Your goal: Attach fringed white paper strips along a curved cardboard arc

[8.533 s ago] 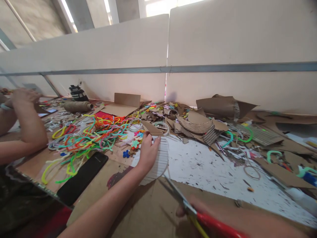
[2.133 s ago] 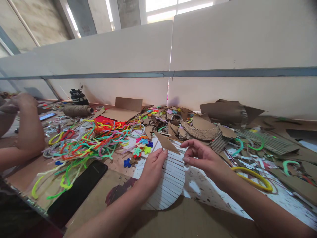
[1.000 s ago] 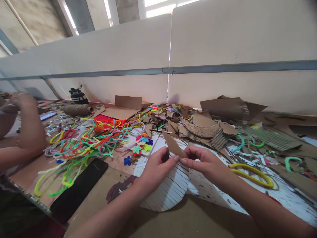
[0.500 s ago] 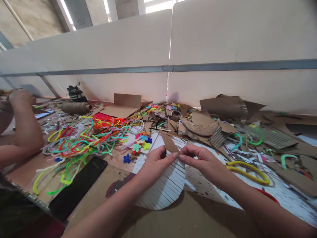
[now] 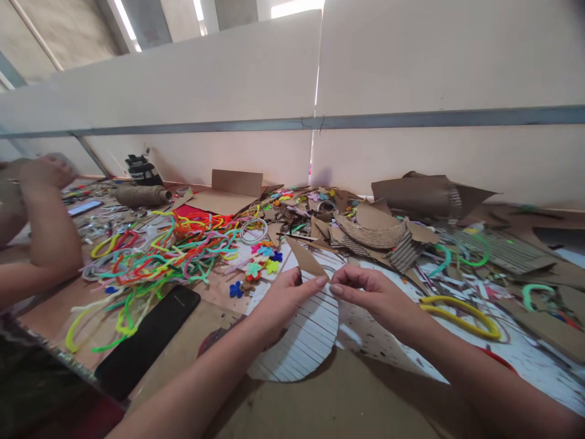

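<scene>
My left hand (image 5: pixel 286 302) is closed, thumb against fingers, on a pointed piece of brown cardboard (image 5: pixel 305 259) that sticks up above the fingers. Close beside it, my right hand (image 5: pixel 368 299) is pinched, thumb to forefinger, by the cardboard's lower tip. Whether the right fingers grip the tip or something small, I cannot make out. Below both hands lies a rounded white piece with dark parallel lines (image 5: pixel 304 341), partly hidden by my left hand and forearm.
Left are tangled coloured pipe cleaners (image 5: pixel 183 244), felt flowers (image 5: pixel 260 262) and a black phone (image 5: pixel 148 335). Cardboard scraps (image 5: pixel 372 228) pile up behind my hands. A yellow loop (image 5: pixel 461 317) lies right. Another person's arm (image 5: pixel 52 225) rests at far left, near a twine roll (image 5: pixel 144 196).
The brown cardboard piece leans further left, and a little more of it shows. Both hands stay close together. The whole view has shifted slightly.
</scene>
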{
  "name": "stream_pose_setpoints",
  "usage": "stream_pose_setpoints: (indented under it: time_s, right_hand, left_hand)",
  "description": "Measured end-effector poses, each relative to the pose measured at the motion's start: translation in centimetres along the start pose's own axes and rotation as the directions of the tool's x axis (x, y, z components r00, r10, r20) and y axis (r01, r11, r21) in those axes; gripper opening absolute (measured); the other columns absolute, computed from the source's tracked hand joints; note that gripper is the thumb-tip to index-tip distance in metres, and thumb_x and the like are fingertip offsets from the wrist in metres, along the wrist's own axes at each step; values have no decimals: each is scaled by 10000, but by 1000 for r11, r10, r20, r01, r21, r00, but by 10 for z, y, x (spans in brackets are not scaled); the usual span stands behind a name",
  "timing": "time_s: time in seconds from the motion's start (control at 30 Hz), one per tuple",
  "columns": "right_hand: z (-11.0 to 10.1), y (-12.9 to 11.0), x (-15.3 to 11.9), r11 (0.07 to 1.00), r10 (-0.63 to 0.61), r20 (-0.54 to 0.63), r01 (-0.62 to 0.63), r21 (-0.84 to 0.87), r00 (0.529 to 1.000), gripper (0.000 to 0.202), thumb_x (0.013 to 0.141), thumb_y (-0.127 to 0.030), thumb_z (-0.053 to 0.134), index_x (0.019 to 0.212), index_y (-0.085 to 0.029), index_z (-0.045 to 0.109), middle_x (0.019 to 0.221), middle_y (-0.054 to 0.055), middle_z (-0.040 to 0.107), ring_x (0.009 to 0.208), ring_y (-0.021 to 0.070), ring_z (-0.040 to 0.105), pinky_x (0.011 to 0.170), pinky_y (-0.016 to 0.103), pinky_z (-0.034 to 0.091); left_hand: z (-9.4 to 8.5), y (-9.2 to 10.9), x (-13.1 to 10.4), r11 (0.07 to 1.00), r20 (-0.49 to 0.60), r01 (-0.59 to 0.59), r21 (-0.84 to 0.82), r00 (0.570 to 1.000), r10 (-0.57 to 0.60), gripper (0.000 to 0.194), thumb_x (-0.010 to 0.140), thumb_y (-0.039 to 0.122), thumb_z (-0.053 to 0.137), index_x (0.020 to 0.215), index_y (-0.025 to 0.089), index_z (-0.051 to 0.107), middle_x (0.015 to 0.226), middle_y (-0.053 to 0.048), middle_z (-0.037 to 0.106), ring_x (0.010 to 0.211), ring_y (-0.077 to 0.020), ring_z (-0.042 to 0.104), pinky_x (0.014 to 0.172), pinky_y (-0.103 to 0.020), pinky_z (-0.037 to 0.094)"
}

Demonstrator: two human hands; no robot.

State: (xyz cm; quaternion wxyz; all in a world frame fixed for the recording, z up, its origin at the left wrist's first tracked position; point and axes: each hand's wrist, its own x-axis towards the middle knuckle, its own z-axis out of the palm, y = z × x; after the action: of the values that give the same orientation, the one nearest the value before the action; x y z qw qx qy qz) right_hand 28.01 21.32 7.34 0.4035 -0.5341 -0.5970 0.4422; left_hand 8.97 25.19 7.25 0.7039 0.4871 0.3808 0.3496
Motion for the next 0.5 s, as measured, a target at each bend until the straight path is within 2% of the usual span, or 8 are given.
stream_pose_setpoints:
  time_s: [0.1, 0.23, 0.33, 0.4, 0.5]
  right_hand:
    - [-4, -2, 0, 999, 5, -18, -6, -44, 1000, 312, 866, -525, 671, 864, -218, 726, 856, 32, 713, 855, 233, 636, 787, 344, 477]
    - [-17, -2, 4, 995, 9, -77, -17, -98, 997, 348, 887, -543, 651, 1022, -238, 753, 1027, 66, 781, 1000, 278, 694, 872, 372, 511]
    - [-35, 0, 3, 952, 20, -96, -48, -303, 995, 371, 903, -548, 612, 1079, -251, 749, 1030, 69, 789, 947, 289, 707, 807, 377, 530]
    - [-51, 3, -4, 849, 34, -89, -75, -522, 995, 365, 924, -518, 571, 1116, -265, 751, 1085, 76, 795, 958, 312, 712, 820, 408, 527]
    - [-75, 11, -27, 607, 113, -99, -148, -781, 989, 402, 941, -370, 497, 1211, -223, 756, 1232, 150, 775, 1062, 375, 716, 889, 471, 522]
  left_hand:
    - [-3, 2, 2, 1000, -38, 26, -3, 999, -26, 178, 768, 303, 816, 795, 187, 683, 718, 2, 686, 675, -159, 616, 637, -254, 442]
    - [-12, 7, 10, 999, -221, 2, -39, 975, -10, 206, 746, 265, 811, 750, 200, 616, 655, 25, 649, 559, -130, 573, 550, -238, 412]
    - [-19, 10, 16, 991, -285, -18, -130, 958, -20, 245, 729, 244, 816, 738, 210, 573, 603, 40, 611, 522, -128, 568, 513, -230, 403]
    - [-23, 12, 19, 981, -289, -12, -193, 956, -45, 257, 718, 240, 819, 745, 211, 566, 592, 40, 607, 521, -132, 579, 504, -226, 404]
    - [-26, 12, 21, 966, -265, 13, -258, 960, -84, 249, 715, 251, 809, 738, 207, 565, 593, 36, 611, 521, -134, 579, 498, -226, 402]
